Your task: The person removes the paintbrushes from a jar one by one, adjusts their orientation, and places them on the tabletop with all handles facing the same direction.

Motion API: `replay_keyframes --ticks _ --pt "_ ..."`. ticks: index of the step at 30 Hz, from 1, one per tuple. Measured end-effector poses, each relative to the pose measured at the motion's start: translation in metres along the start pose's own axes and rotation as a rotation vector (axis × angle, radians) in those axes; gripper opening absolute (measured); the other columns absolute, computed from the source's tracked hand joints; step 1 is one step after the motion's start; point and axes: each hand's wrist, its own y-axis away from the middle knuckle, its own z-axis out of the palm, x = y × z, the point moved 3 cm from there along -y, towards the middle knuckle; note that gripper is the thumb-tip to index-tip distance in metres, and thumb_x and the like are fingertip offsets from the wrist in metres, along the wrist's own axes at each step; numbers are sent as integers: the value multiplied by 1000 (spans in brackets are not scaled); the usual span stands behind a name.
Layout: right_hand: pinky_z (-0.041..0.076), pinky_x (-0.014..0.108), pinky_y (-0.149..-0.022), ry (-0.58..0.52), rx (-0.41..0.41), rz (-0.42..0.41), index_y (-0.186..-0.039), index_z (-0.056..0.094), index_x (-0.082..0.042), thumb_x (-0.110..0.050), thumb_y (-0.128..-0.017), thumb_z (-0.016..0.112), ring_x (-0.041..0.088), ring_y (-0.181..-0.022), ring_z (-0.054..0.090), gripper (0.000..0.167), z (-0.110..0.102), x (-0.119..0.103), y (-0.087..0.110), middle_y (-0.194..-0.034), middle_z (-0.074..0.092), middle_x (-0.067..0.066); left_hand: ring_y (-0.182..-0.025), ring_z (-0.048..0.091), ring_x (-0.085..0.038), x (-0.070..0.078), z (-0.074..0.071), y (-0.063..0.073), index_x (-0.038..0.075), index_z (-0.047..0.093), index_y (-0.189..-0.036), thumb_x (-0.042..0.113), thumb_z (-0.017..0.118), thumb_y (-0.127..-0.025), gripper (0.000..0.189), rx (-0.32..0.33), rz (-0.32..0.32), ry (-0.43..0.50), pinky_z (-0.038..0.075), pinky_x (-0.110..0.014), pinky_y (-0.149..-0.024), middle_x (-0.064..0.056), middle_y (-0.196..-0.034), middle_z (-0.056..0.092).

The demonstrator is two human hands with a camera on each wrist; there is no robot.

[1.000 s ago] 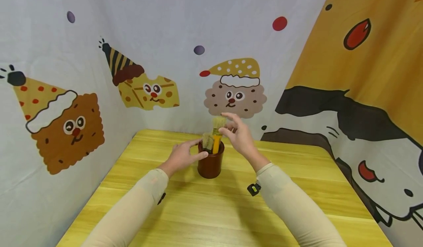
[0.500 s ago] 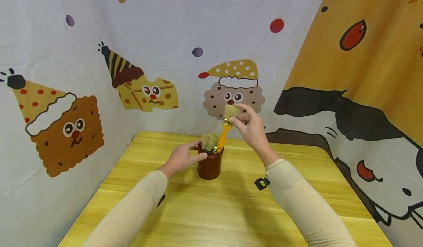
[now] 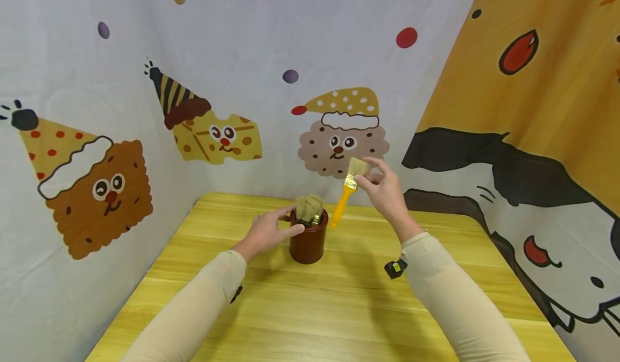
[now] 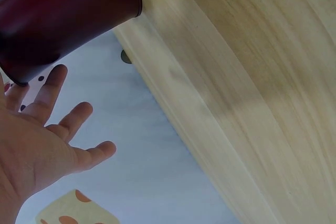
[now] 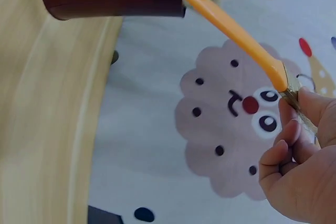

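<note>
My right hand (image 3: 386, 192) pinches a flat paintbrush (image 3: 342, 205) by its metal band and pale bristles, with the yellow-orange handle slanting down to the left. This brush hangs in the air just right of a dark red-brown cup (image 3: 307, 248) standing upright on the table. Thumb and fingers of my left hand (image 3: 265, 231) hold the cup's rim from the left. In the left wrist view the other fingers (image 4: 79, 121) spread away from the cup wall. More brushes (image 3: 309, 208) stand in the cup, bristles up; their handles are hidden inside.
The cup stands toward the back of a yellow wood-grain table (image 3: 290, 308). A white cloth backdrop (image 3: 232, 39) printed with cartoon figures rises behind the back edge and along both sides. A small black device (image 3: 396, 268) sits at my right wrist.
My right hand has drawn the paintbrush up out of the cup and carried it to the right, handle end now clear of the rim. The left hand has stayed at the cup.
</note>
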Motion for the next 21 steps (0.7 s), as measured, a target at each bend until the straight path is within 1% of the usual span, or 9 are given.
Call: replay_keyframes --ticks 4,8,12,15,21 --pt "56 58 -105 -6 -23 94 -157 53 -30 -36 -102 75 35 -119 74 59 -3 14 -2 -131 75 18 -144 58 -32 0 0 0 41 43 -164 76 65 -94 81 0 0 1 20 -70 -129 -3 -151 66" --pt "50 64 -113 -10 -44 160 -159 50 -27 -35 -103 75 40 -126 70 62 -5 27 -2 -137 72 20 -145 57 -32 0 0 0 40 43 -164 75 65 -94 82 1 -1 2 19 -70 -129 -4 -151 66" --pt "47 65 -117 -9 -61 200 -160 49 -26 -34 -103 75 42 -130 68 64 -5 37 -3 -140 71 21 -145 57 -33 0 0 0 40 43 -164 77 64 -93 82 -1 -2 2 18 -71 -129 -4 -151 65" --pt "47 66 -117 -12 -67 218 -160 49 -27 -35 -103 75 42 -130 67 64 -5 44 -4 -139 70 22 -145 57 -34 1 0 1 39 43 -164 76 65 -94 82 -3 0 8 17 -71 -129 -4 -152 65" --pt "53 61 -109 1 -86 230 -161 49 -25 -32 -103 75 42 -122 70 63 2 55 -2 -132 72 23 -142 60 -32 0 0 2 39 43 -164 75 64 -95 81 3 8 4 18 -70 -129 -3 -150 66"
